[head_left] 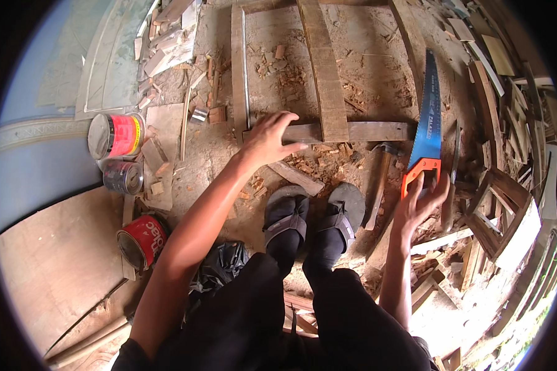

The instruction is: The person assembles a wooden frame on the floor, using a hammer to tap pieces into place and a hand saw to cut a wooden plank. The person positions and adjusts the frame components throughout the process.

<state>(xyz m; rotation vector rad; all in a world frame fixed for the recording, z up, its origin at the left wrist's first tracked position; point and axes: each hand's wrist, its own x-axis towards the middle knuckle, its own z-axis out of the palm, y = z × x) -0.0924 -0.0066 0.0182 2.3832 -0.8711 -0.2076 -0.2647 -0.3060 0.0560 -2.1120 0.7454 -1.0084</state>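
Observation:
My left hand [272, 137] reaches over the near left corner of a wooden frame [329, 93], its fingers and thumb spread apart with nothing between them. In my right hand [419, 204] is the orange handle of a handsaw [428, 111], gripped at its near end; part of the grip is hidden by my fingers. The saw's blue blade points away from me, beside the right plank of the frame. Left of the saw handle, a hammer [379, 185] with a wooden handle lies on the ground.
Three cans stand at the left: a pink-and-yellow-labelled can [119, 136], a dark can [124, 177] and a red can [143, 241]. Wood scraps [513, 117] pile up along the right, near a small wooden frame [498, 213]. A black plastic bag [226, 263] lies beside my leg. Wood chips litter the ground.

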